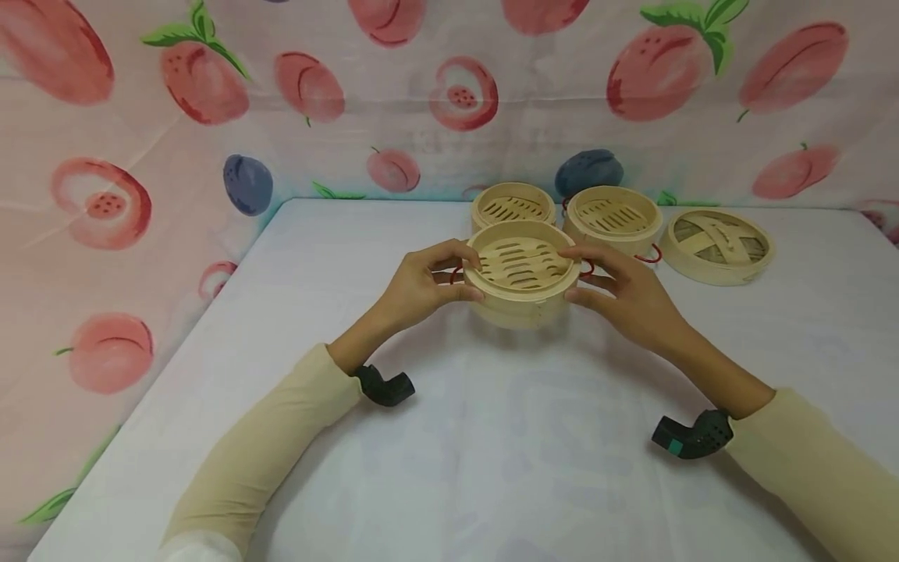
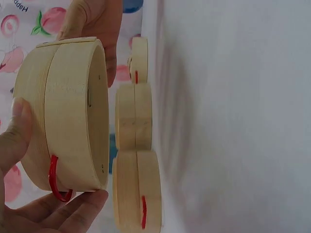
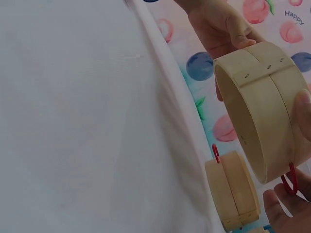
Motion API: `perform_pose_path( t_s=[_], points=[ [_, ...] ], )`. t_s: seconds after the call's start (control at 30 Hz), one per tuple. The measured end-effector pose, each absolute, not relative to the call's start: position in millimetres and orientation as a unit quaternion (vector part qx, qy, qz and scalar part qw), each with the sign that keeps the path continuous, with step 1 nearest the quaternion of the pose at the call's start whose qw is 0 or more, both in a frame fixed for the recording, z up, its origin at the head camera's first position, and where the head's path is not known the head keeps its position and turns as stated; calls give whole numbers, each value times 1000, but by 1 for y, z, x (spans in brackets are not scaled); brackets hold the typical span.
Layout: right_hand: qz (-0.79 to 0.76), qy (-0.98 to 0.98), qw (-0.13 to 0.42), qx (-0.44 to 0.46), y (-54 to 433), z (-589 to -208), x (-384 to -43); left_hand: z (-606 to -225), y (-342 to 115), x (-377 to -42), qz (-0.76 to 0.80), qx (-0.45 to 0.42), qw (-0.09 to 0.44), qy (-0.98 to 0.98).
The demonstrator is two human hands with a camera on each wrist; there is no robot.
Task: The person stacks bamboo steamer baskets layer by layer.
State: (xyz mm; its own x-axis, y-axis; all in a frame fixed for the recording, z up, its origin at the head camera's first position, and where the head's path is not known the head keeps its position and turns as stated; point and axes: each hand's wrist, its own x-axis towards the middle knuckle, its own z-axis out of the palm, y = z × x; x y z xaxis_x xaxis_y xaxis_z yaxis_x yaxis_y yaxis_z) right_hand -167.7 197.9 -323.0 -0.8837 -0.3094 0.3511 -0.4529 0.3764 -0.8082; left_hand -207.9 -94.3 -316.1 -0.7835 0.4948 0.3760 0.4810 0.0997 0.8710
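Note:
Between both hands is a round bamboo steamer basket [image 1: 523, 312], held up above the white table with its slatted floor showing. My left hand [image 1: 431, 277] grips its left side, thumb low on the wall and fingers at the rim. On the opposite side my right hand [image 1: 625, 293] grips it in much the same way. In the left wrist view a red loop handle [image 2: 54, 179] hangs by the left fingers on the basket's wall. The basket's hollow underside [image 3: 238, 111] shows in the right wrist view.
Behind the held basket stand a steamer basket [image 1: 515, 192] and, to its right, another steamer basket [image 1: 612, 234] with red loops. Farther right lies a woven bamboo lid [image 1: 718, 273]. A peach-printed cloth [image 1: 393, 133] hangs along the table's back and left edges.

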Motion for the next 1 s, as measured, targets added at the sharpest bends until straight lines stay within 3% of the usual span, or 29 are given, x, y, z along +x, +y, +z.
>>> perform_pose_path(
  t_s=[0.43, 1.0],
  points=[
    [562, -797, 32, 218, 232, -342, -148, -336, -61, -198, 595, 319, 55, 736],
    [565, -787, 51, 242, 246, -365, -147, -357, -49, -194, 610, 275, 113, 735]
  ],
)
